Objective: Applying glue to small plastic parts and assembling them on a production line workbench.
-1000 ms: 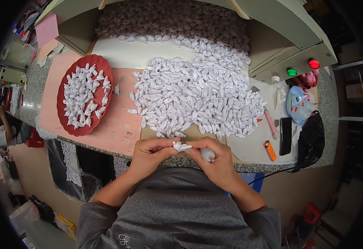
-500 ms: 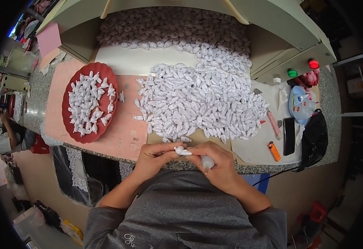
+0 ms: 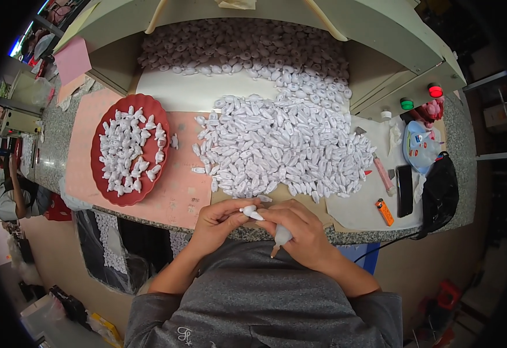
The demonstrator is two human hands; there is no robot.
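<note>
Above the table's front edge my left hand (image 3: pixel 214 225) pinches a small white figure piece (image 3: pixel 251 212) between thumb and fingers. My right hand (image 3: pixel 306 235) is closed round a small translucent squeeze bottle (image 3: pixel 282 234), its thin brownish tip pointing down toward my shirt. The right fingertips also meet the white piece at its pointed end. Just beyond both hands spreads a heap of small white elongated pieces (image 3: pixel 288 145). To the left, a red scalloped tray (image 3: pixel 162 110) holds several white figures with knobbed ends.
More rounded white pieces (image 3: pixel 242 43) fill a cabinet-like opening at the back. On the right lie an orange lighter (image 3: pixel 384 212), a black phone (image 3: pixel 404 191), a pink-handled tool (image 3: pixel 384 176), a blue plastic tray (image 3: pixel 421 148) and a black bag (image 3: pixel 440 188). Another person (image 3: pixel 13 197) sits far left.
The squeeze bottle has tilted within my right hand, so its tip now shows pointing down. The white piece stays between both hands. The whole view has shifted slightly.
</note>
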